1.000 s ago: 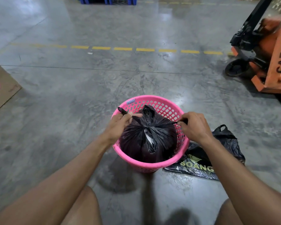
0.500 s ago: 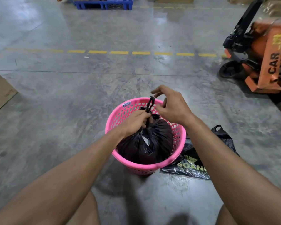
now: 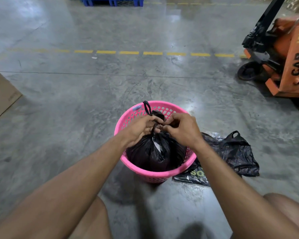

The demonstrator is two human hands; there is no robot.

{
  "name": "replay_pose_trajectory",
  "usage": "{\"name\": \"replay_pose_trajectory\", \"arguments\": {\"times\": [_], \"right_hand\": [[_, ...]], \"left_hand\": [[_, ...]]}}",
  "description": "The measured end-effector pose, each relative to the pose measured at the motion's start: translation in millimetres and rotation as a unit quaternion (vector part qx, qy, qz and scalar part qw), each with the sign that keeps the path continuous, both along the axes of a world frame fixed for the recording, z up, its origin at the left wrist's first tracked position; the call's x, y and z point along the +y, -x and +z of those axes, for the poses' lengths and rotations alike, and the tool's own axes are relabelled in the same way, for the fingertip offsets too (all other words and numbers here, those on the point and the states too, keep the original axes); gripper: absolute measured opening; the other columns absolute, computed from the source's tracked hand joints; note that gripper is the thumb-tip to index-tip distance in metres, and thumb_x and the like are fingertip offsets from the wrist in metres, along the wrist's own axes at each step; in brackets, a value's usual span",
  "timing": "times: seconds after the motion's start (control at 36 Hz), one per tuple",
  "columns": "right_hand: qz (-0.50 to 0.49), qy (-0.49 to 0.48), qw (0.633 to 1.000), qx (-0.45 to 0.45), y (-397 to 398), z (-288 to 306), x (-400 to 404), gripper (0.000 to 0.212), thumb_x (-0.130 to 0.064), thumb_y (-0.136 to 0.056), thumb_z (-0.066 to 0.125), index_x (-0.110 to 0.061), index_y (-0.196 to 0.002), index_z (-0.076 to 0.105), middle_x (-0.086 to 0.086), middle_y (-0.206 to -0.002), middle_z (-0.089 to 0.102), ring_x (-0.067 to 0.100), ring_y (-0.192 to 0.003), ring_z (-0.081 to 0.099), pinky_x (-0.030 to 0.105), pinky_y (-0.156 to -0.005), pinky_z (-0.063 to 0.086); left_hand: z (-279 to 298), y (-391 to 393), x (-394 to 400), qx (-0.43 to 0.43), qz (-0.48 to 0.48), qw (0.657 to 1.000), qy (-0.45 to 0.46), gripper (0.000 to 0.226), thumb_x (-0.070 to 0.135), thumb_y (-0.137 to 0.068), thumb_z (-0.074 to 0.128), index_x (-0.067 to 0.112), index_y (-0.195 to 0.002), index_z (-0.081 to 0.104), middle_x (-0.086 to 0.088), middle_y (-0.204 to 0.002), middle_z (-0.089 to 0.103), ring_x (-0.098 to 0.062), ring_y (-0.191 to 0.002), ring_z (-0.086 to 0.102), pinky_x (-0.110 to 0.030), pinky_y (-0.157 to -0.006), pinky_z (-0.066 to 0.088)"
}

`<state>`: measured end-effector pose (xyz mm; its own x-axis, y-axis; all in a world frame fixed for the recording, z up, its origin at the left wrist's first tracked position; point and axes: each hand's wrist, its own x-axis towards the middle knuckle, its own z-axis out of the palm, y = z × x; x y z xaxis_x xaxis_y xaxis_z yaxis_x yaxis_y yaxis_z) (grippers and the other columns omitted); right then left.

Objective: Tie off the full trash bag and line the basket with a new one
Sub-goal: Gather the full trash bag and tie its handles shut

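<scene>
A full black trash bag (image 3: 154, 152) sits inside a pink perforated basket (image 3: 155, 174) on the concrete floor. Its gathered neck rises between my two hands above the basket's middle. My left hand (image 3: 141, 128) grips the neck, and one twisted handle strap (image 3: 147, 107) sticks up past its fingers. My right hand (image 3: 181, 129) pinches the other handle right against the left hand's fingertips. The knot itself is hidden by my fingers. A spare black bag (image 3: 235, 152) lies crumpled on the floor just right of the basket.
An orange pallet jack (image 3: 283, 54) stands at the far right. A cardboard box (image 3: 0, 94) lies at the left edge, a blue pallet (image 3: 112, 1) at the top. A flat black printed packet (image 3: 193, 175) lies under the basket's right side. My knees frame the bottom.
My hands pulled the handles apart sideways, then came together over the bag. The right hand has dropped from above the strap to meet the left at the neck.
</scene>
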<state>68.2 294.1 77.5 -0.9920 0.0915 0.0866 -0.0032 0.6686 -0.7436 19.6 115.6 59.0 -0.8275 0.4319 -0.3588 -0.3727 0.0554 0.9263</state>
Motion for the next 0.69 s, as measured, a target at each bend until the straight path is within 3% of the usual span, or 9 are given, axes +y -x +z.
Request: {"name": "replay_pose_trajectory", "arguments": {"times": [0.08,0.17,0.28,0.33,0.42,0.47,0.56,0.64,0.69], "right_hand": [[-0.033,0.097,0.994,-0.038,-14,-23,-16,0.012,-0.015,-0.077,0.083,-0.020,-0.072,0.074,-0.018,-0.065,0.071,0.001,-0.063,0.067,0.029,-0.072,0.056],[-0.080,0.158,0.983,-0.055,-19,-41,-29,0.012,-0.025,-0.072,0.085,-0.024,-0.071,0.073,-0.013,-0.064,0.074,0.011,-0.065,0.071,0.041,-0.076,0.061],[-0.110,0.179,0.976,-0.058,-16,-49,-38,0.018,-0.022,-0.071,0.089,-0.023,-0.066,0.072,-0.010,-0.068,0.076,0.002,-0.066,0.068,0.039,-0.081,0.060],[-0.108,0.178,0.977,-0.055,-16,-48,-42,0.019,-0.020,-0.072,0.088,-0.021,-0.066,0.071,-0.010,-0.066,0.074,-0.002,-0.063,0.066,0.038,-0.081,0.060],[-0.092,0.166,0.980,-0.056,-17,-48,-45,0.011,-0.021,-0.074,0.086,-0.020,-0.075,0.075,-0.009,-0.071,0.075,0.004,-0.065,0.067,0.037,-0.082,0.060],[-0.080,0.149,0.985,-0.044,-17,-47,-45,0.014,-0.021,-0.074,0.086,-0.020,-0.080,0.073,-0.007,-0.074,0.074,0.008,-0.068,0.066,0.037,-0.080,0.058],[-0.094,0.148,0.984,-0.032,-16,-44,-44,0.029,-0.023,-0.069,0.086,-0.024,-0.089,0.064,-0.006,-0.079,0.073,0.012,-0.074,0.068,0.037,-0.078,0.056],[-0.063,0.144,0.988,0.004,-17,-41,-40,0.046,-0.024,-0.067,0.087,-0.030,-0.102,0.058,-0.008,-0.078,0.069,0.008,-0.072,0.067,0.033,-0.076,0.055],[-0.015,0.140,0.989,0.048,-21,-35,-37,0.051,-0.022,-0.071,0.086,-0.031,-0.113,0.059,-0.009,-0.078,0.067,0.010,-0.071,0.066,0.028,-0.071,0.054]], "left_hand": [[-2,-3,1,-0.063,0.049,0.995,-0.057,0.032,0.021,-0.099,0.041,0.014,-0.095,0.072,-0.008,-0.088,0.077,-0.013,-0.073,0.063,-0.026,-0.080,0.051],[1,-6,-2,-0.079,0.052,0.993,-0.066,0.031,0.022,-0.098,0.042,0.013,-0.096,0.071,-0.008,-0.091,0.076,-0.013,-0.077,0.066,-0.027,-0.083,0.051],[16,-5,-4,0.036,-0.016,0.998,0.044,0.030,0.015,-0.099,0.043,0.007,-0.097,0.071,-0.015,-0.091,0.069,-0.019,-0.079,0.067,-0.031,-0.085,0.052],[23,2,-6,0.125,-0.080,0.980,0.131,0.029,0.018,-0.097,0.047,0.005,-0.099,0.072,-0.012,-0.090,0.073,-0.022,-0.080,0.071,-0.037,-0.087,0.054],[35,11,-8,0.307,-0.204,0.875,0.314,0.047,0.039,-0.080,0.053,0.010,-0.114,0.066,-0.007,-0.096,0.075,-0.026,-0.089,0.070,-0.041,-0.088,0.054],[44,12,-5,0.379,-0.262,0.795,0.394,0.060,0.032,-0.072,0.058,0.013,-0.128,0.053,-0.007,-0.095,0.071,-0.027,-0.082,0.064,-0.040,-0.080,0.053],[59,13,6,0.480,-0.282,0.684,0.472,0.062,0.015,-0.076,0.060,0.014,-0.136,0.044,-0.012,-0.109,0.070,-0.035,-0.096,0.065,-0.038,-0.076,0.050],[77,18,13,0.494,-0.280,0.632,0.527,0.052,0.008,-0.083,0.056,0.014,-0.134,0.050,-0.016,-0.111,0.068,-0.038,-0.101,0.063,-0.029,-0.066,0.032],[81,21,12,0.497,-0.290,0.617,0.538,0.043,0.008,-0.082,0.056,0.015,-0.124,0.057,-0.015,-0.102,0.070,-0.038,-0.096,0.064,-0.032,-0.064,0.032]]}}
